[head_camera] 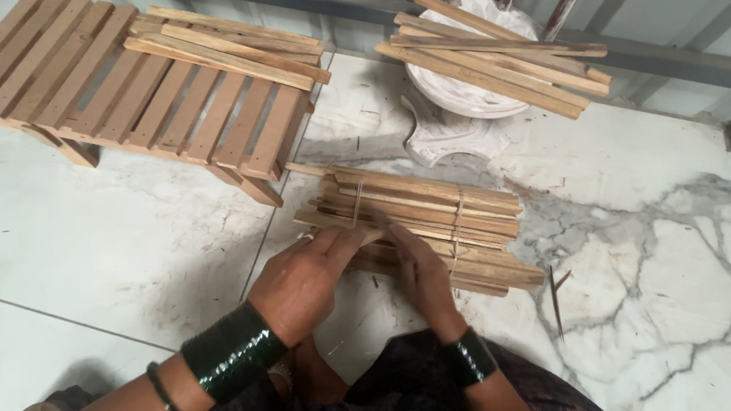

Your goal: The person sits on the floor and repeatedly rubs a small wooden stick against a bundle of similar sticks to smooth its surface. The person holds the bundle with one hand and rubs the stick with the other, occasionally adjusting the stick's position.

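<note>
A bundle of thin wooden sticks, tied with string at two places, lies on the marble floor in front of me. My left hand rests at the bundle's near left end, its fingers closed over a stick end. My right hand lies palm down on the bundle's near side, fingers pressing the sticks near the right string tie. Both wrists wear dark green bangles.
A low slatted wooden stool stands at the upper left with several loose sticks on it. A white pedestal stand at the top centre carries more sticks. A single thin stick lies on the floor at the right.
</note>
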Demonstrator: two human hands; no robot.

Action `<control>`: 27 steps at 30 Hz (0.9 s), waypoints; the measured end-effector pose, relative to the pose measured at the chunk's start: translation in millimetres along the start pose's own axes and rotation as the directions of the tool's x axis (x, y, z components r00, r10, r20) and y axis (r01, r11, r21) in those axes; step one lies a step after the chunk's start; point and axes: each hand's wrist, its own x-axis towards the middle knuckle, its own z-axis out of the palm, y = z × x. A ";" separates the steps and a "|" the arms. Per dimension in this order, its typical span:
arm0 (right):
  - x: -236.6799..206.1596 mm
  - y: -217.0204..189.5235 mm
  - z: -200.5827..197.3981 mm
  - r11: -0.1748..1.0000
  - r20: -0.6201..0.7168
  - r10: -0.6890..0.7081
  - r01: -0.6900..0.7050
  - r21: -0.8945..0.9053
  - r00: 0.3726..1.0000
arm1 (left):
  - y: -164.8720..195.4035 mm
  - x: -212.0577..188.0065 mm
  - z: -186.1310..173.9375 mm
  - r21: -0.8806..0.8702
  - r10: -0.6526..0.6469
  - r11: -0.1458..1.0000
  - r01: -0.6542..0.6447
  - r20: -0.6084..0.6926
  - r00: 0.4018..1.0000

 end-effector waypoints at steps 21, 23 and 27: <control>7.6 47.2 10.0 0.945 -0.010 0.256 -0.253 -0.210 0.967 | 2.3 5.6 13.0 0.026 0.133 0.991 -0.133 -0.016 0.991; 4.6 44.0 6.8 0.935 0.025 0.289 -0.277 -0.224 0.957 | 1.0 4.4 12.2 0.031 0.130 0.991 -0.129 -0.033 0.991; -9.6 20.6 1.4 0.990 0.054 0.095 -0.099 0.098 0.994 | -6.9 3.7 7.7 0.146 0.221 0.966 -0.211 -0.054 0.974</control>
